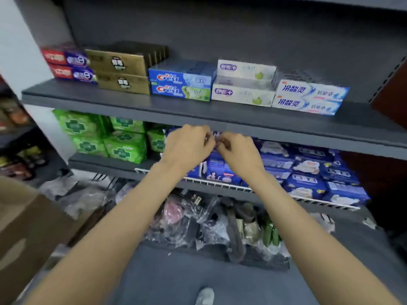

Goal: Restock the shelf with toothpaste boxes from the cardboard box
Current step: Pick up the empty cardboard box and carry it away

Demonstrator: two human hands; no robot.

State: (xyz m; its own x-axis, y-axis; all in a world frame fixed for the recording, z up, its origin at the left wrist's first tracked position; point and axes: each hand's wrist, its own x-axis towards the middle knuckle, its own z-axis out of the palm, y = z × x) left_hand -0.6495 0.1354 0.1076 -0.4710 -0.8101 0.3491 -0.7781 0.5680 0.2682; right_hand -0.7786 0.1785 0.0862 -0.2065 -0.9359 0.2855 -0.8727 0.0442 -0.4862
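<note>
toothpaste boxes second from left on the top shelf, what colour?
Gold toothpaste boxes with a dark emblem on the front; clearest in the head view.

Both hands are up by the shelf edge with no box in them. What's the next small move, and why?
Probably lower the left hand to the cardboard box at lower left for another toothpaste box. Both it and the right hand hover together in front of the shelf, fingers curled; whether they pinch something small is unclear. Bare shelf space shows right of the white-and-blue toothpaste boxes.
</note>
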